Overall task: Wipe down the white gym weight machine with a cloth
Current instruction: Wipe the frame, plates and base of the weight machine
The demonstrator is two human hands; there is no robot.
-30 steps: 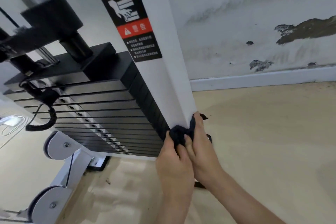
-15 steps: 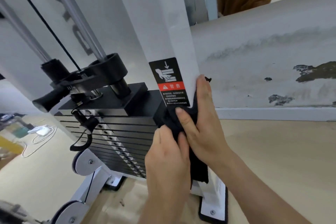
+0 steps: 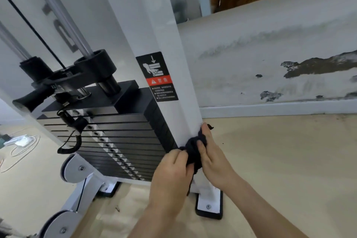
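The white weight machine's upright post (image 3: 164, 31) rises through the middle of the view, with a black and red warning sticker (image 3: 157, 76) on it. A dark cloth (image 3: 191, 148) is bunched against the post's lower part, just above its foot. My left hand (image 3: 172, 176) grips the cloth from the left with curled fingers. On the right, my right hand (image 3: 212, 158) holds the cloth, its fingers wrapped over the post's right edge.
The black weight stack (image 3: 116, 137) with its selector pin and coiled cord (image 3: 71, 141) sits left of the post. White pulley wheels (image 3: 72, 168) lie low on the left. A stained wall (image 3: 270, 67), a mirror above it and the beige floor (image 3: 280, 160) lie to the right.
Both hands have slid the cloth down the post, from the level of the warning sticker to near the post's foot. A second ago they were low too, so the stroke went up and back.
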